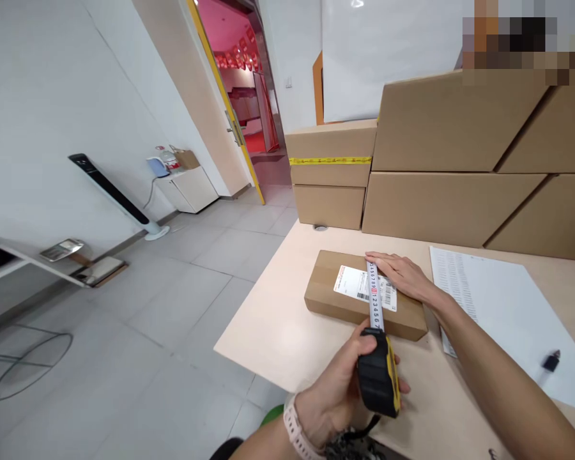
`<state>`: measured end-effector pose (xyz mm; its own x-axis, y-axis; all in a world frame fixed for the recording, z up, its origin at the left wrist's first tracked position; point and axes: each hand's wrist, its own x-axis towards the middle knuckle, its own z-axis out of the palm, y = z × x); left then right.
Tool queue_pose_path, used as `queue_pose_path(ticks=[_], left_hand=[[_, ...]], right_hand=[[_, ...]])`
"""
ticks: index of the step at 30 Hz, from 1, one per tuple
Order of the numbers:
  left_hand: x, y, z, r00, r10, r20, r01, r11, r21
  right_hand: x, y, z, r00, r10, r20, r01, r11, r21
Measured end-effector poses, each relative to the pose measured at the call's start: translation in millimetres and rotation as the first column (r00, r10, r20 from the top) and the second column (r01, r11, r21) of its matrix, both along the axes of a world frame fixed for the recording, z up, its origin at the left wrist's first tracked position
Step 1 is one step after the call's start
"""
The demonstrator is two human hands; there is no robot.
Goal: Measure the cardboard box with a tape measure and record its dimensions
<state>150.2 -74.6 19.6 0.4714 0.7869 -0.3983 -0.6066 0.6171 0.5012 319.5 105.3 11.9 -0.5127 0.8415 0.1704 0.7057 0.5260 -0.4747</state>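
My left hand [347,377] is wrapped round a black and yellow tape measure [377,374] in front of a small brown cardboard box [326,276]. The tape's white blade [374,297] runs out across the box top, over a white shipping label [349,281]. At the far edge of the box, the fingers of my right hand [402,273] hold the blade's end, and the palm rests over the box's right part. The blade's hook end is hidden under those fingers.
Large cardboard boxes [453,198] stand stacked along the back of the pale table [268,338]. To the right lie printed sheets [503,306] with a black-capped pen [551,361]. Left of the table, a tower fan [110,191] and a white cabinet [189,190] stand on the floor.
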Motion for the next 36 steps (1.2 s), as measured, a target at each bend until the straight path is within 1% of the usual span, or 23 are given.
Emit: queue_pose_path(ticks=[2, 8, 12, 18, 26, 36], left_hand=[[0.8, -4.1, 2.6, 1.0, -0.002, -0.007, 0.002, 1.0, 0.021], [-12.3, -5.8, 10.2, 0.997, -0.002, -0.081, 0.004, 1.0, 0.026], [-14.5, -4.7, 9.3, 0.995, -0.011, -0.103, 0.014, 1.0, 0.028], [-13.2, -6.2, 6.4, 0.991, 0.011, -0.13, -0.007, 0.999, 0.032], [-15.2, -4.4, 1.5, 0.998, -0.014, -0.059, 0.015, 1.0, 0.021], [-15.5, -4.9, 2.6, 0.994, -0.007, -0.11, 0.01, 1.0, 0.029]], right_hand=[[0.3, -0.9, 0.8, 1.0, -0.001, -0.025, 0.001, 1.0, 0.003], [0.5, -2.0, -0.7, 0.999, -0.018, -0.035, 0.018, 1.0, -0.009], [1.3, 0.7, -2.6, 0.999, -0.003, -0.046, 0.003, 1.0, -0.009], [1.0, 1.1, -4.2, 0.999, -0.011, -0.046, 0.011, 1.0, -0.007], [0.1, 0.2, -3.4, 0.999, -0.019, -0.039, 0.019, 1.0, -0.004], [-0.7, -0.2, -3.5, 0.998, -0.031, -0.059, 0.031, 0.999, -0.012]])
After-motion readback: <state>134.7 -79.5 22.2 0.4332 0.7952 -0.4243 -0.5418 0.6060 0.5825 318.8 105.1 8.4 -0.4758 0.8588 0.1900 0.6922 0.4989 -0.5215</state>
